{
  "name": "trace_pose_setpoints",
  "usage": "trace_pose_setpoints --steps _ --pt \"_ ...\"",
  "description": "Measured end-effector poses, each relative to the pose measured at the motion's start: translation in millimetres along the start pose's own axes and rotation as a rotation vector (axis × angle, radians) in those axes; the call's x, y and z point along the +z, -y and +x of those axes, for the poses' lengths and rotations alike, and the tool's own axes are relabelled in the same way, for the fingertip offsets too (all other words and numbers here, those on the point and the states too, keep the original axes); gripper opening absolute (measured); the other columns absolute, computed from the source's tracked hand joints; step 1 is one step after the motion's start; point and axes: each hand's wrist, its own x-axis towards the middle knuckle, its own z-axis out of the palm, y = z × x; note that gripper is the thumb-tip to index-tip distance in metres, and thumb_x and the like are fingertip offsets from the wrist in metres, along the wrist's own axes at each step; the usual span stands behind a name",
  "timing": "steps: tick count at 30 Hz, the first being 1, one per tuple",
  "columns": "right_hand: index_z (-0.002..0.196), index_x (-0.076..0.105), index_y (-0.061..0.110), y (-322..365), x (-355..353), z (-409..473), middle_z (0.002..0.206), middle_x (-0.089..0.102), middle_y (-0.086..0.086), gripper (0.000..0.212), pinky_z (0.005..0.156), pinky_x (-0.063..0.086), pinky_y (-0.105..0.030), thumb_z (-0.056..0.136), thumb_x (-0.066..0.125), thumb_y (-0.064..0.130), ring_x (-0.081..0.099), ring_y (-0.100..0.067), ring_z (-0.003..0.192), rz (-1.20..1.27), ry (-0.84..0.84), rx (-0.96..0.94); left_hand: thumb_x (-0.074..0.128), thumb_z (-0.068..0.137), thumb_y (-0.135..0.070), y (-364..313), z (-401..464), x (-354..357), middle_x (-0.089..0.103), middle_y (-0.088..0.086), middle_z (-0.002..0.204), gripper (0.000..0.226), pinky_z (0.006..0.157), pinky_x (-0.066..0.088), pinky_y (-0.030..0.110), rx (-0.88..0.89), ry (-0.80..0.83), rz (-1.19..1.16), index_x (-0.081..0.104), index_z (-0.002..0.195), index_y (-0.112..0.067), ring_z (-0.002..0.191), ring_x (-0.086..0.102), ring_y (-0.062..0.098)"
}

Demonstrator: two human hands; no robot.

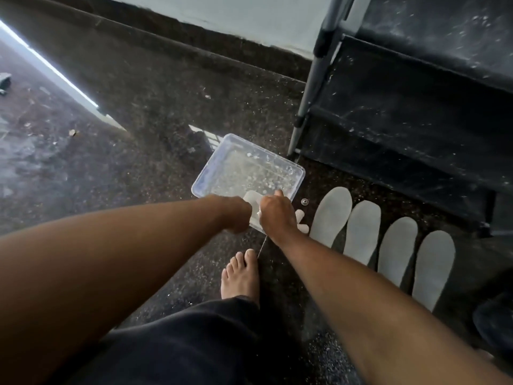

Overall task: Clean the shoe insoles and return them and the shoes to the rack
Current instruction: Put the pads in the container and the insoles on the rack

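Observation:
A clear plastic tub (222, 159) of soapy water sits on the dark floor beside the black shoe rack (410, 112). Over its near edge, my left hand (236, 215) and my right hand (274, 215) are both closed on a pale white insole or cloth (254, 200), which dips into the water; I cannot tell which it is. Several grey insoles lie side by side on the floor to the right, the nearest to the tub being an insole (330, 215), the farthest an insole (433, 270). No shoes are in view.
My bare foot (241, 276) stands just behind the tub. A small clear cap (304, 201) and a whitish object (301, 222) lie between tub and insoles. A wall with a dark base runs along the back. Debris litters the floor at left.

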Motion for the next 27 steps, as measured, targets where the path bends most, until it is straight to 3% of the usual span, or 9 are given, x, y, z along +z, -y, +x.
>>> trace_pose_setpoints --steps 1,3,5,12,15,19,22,24,27 --pt "0.083 0.071 0.006 0 2 1 0.080 0.070 -0.013 0.001 0.071 0.053 -0.034 0.082 0.071 0.007 0.064 -0.030 0.091 -0.040 -0.002 -0.054 0.058 0.094 -0.025 1 -2 3 0.038 -0.003 0.125 0.045 0.106 0.038 0.038 0.011 -0.004 0.004 0.030 0.129 -0.028 0.121 0.043 0.023" --pt "0.099 0.070 0.007 -1 7 4 0.098 0.070 -0.011 0.014 0.085 0.049 -0.037 0.094 0.058 0.011 0.057 -0.028 0.108 -0.034 0.034 -0.081 0.056 0.094 -0.024 1 1 4 0.038 -0.003 0.126 0.043 0.106 0.038 0.039 -0.012 -0.013 -0.027 0.030 0.128 -0.028 0.121 0.043 0.024" --pt "0.103 0.071 0.009 -1 6 5 0.103 0.069 -0.011 0.022 0.089 0.047 -0.036 0.098 0.049 0.012 0.053 -0.027 0.115 0.009 0.050 -0.043 0.056 0.094 -0.023 3 3 5 0.038 -0.003 0.125 0.042 0.106 0.038 0.039 -0.022 -0.018 -0.036 0.031 0.127 -0.028 0.120 0.044 0.023" --pt "0.103 0.065 0.001 -28 -8 -16 0.107 0.063 -0.016 0.018 0.083 0.046 -0.039 0.096 0.051 0.011 0.058 -0.031 0.106 0.134 -0.078 -0.016 0.061 0.091 -0.024 -1 0 3 0.039 -0.005 0.123 0.045 0.106 0.039 0.039 -0.021 -0.058 -0.035 0.032 0.126 -0.028 0.120 0.044 0.022" --pt "0.091 0.070 0.006 -63 -7 -32 0.096 0.063 -0.008 0.013 0.074 0.053 -0.037 0.089 0.058 0.008 0.061 -0.027 0.094 0.214 -0.130 0.100 0.062 0.090 -0.028 -2 -6 3 0.041 -0.004 0.124 0.047 0.105 0.041 0.040 0.003 -0.079 0.024 0.033 0.126 -0.028 0.121 0.046 0.024" --pt "0.069 0.060 0.015 -122 -18 -63 0.082 0.058 -0.004 0.019 0.065 0.044 -0.031 0.087 0.062 0.011 0.057 -0.018 0.080 0.358 -0.186 0.417 0.065 0.088 -0.031 -7 -10 -1 0.043 -0.002 0.124 0.049 0.101 0.044 0.042 -0.008 -0.088 0.099 0.033 0.124 -0.027 0.120 0.048 0.026" --pt "0.087 0.066 0.015 -174 -25 -90 0.096 0.067 -0.004 0.009 0.070 0.048 -0.029 0.090 0.067 0.023 0.066 -0.023 0.091 0.413 -0.173 0.677 0.070 0.085 -0.036 -10 -13 -3 0.048 0.004 0.138 0.064 0.107 0.043 0.043 -0.040 -0.017 0.149 0.032 0.136 -0.027 0.131 0.048 0.029" --pt "0.102 0.068 0.008 -201 -26 -101 0.105 0.069 -0.007 0.022 0.070 0.048 -0.028 0.090 0.070 0.026 0.067 -0.027 0.097 0.431 -0.119 0.783 0.076 0.078 -0.046 -62 13 -35 0.052 0.003 0.143 0.072 0.111 0.045 0.040 -0.015 0.093 0.121 0.042 0.139 -0.028 0.133 0.052 0.027" --pt "0.113 0.065 0.007 -229 -24 -108 0.112 0.069 -0.011 0.030 0.071 0.048 -0.029 0.090 0.073 0.024 0.067 -0.030 0.103 0.453 -0.072 0.869 0.055 0.090 -0.029 -175 58 -78 0.063 0.008 0.131 0.040 0.102 0.055 0.042 0.118 0.219 -0.134 0.061 0.127 -0.016 0.119 0.063 0.030"
